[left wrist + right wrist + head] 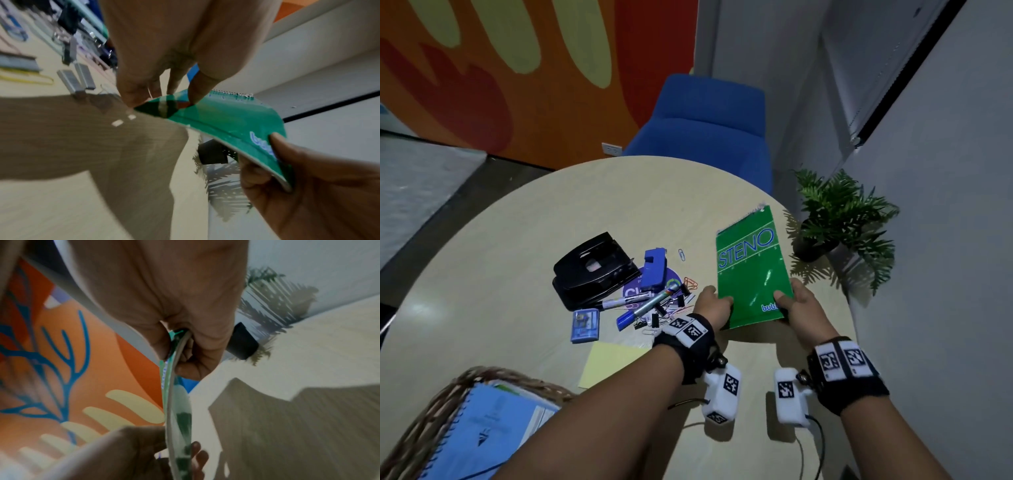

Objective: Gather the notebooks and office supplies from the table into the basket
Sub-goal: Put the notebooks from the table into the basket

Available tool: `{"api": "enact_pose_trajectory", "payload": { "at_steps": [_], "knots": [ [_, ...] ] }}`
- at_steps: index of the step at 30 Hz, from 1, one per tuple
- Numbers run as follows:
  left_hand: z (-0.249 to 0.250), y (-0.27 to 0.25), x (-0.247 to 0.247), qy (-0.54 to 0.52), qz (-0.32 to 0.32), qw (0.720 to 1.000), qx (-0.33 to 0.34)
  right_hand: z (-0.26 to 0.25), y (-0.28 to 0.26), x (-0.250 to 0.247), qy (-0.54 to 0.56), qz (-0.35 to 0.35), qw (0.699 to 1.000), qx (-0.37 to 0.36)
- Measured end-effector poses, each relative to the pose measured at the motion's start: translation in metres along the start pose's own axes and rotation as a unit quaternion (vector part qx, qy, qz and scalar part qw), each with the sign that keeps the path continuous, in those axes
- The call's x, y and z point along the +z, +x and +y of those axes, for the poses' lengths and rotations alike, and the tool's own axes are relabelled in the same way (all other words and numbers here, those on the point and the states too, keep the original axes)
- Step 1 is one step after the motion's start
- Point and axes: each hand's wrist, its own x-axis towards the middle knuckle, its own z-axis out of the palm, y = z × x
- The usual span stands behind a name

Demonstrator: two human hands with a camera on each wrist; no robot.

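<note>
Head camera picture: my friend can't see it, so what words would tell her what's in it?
Two hands, the left hand and right hand, hold a green steno notebook by its bottom edge above a round table. A pile of office supplies lies to the left, and a wicker basket with a blue notebook sits at bottom left.

Both forearms are showing bare, without sleeves. Each wrist is wearing a black strap point(690, 337) carrying white squares with black coded markers. A white camera box point(722, 394), also marker-tagged, is hanging under each wrist, trailing a thin dark cable point(820, 442).
</note>
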Motion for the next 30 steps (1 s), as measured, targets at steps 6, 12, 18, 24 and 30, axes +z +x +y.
{"api": "enact_pose_trajectory", "payload": {
  "at_steps": [6, 12, 18, 24, 30],
  "knots": [
    [-0.007, -0.057, -0.046, -0.056, -0.052, 0.995, 0.068, -0.02, -0.105, 0.027, 0.06, -0.056, 0.993, -0.089],
    [-0.041, -0.137, -0.168, -0.047, 0.007, 0.974, 0.224, -0.019, -0.189, 0.087, -0.043, -0.032, 0.989, -0.138],
    [-0.114, -0.198, -0.289, 0.011, 0.012, 0.974, 0.226, 0.001, -0.243, 0.192, 0.055, -0.14, 0.989, -0.002],
    [-0.213, -0.209, -0.337, 0.27, 0.067, 0.941, 0.195, 0.05, -0.256, 0.257, -0.079, -0.187, 0.978, 0.055],
    [-0.246, -0.22, -0.343, 0.515, 0.035, 0.844, 0.142, 0.056, -0.269, 0.293, -0.214, -0.214, 0.948, 0.099]
  ]
}}
